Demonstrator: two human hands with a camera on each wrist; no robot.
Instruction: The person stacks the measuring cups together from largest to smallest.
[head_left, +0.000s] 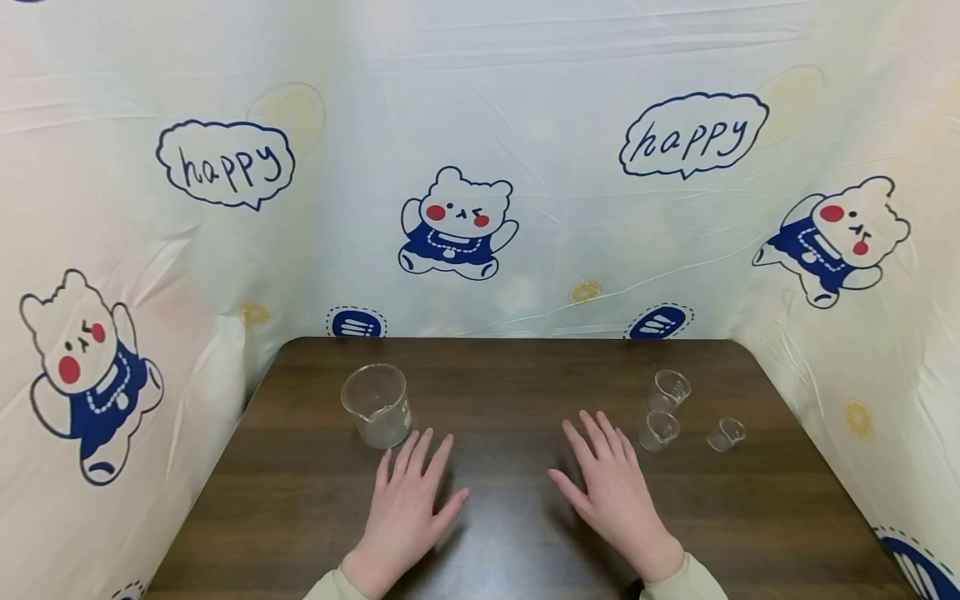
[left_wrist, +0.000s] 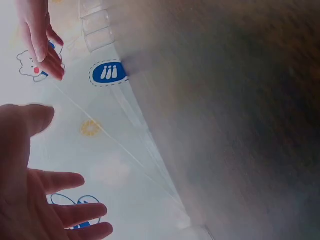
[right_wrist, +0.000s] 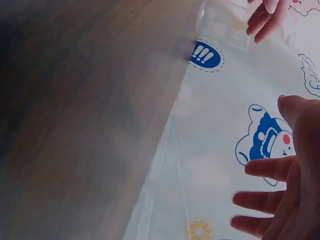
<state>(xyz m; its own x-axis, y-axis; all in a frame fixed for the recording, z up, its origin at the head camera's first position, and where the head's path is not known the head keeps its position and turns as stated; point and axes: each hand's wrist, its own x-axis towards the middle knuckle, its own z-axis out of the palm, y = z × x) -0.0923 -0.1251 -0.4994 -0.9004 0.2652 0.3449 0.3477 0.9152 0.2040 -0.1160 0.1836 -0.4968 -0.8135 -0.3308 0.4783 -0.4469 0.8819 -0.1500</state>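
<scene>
My left hand (head_left: pixel 408 512) hovers over the table with fingers spread and straight, holding nothing. Its fingertips overlap the base of a large clear glass beaker (head_left: pixel 378 408) in the head view. My right hand (head_left: pixel 611 496) is likewise spread, palm down and holding nothing. Just beyond its fingers stand two smaller clear beakers, a farther one (head_left: pixel 669 390) and a nearer one (head_left: pixel 658 432). To their right is the smallest beaker (head_left: pixel 726 435). All the beakers stand upright. In the left wrist view, the left hand's fingers (left_wrist: pixel 75 212) are apart; the right wrist view shows the right fingers (right_wrist: pixel 260 200) apart too.
A dark brown wooden table (head_left: pixel 495 392) with rounded far corners carries everything. Pale cloth curtain (head_left: pixel 555 250) with bear prints and "happy" bubbles encloses its back and both sides, close to the edges.
</scene>
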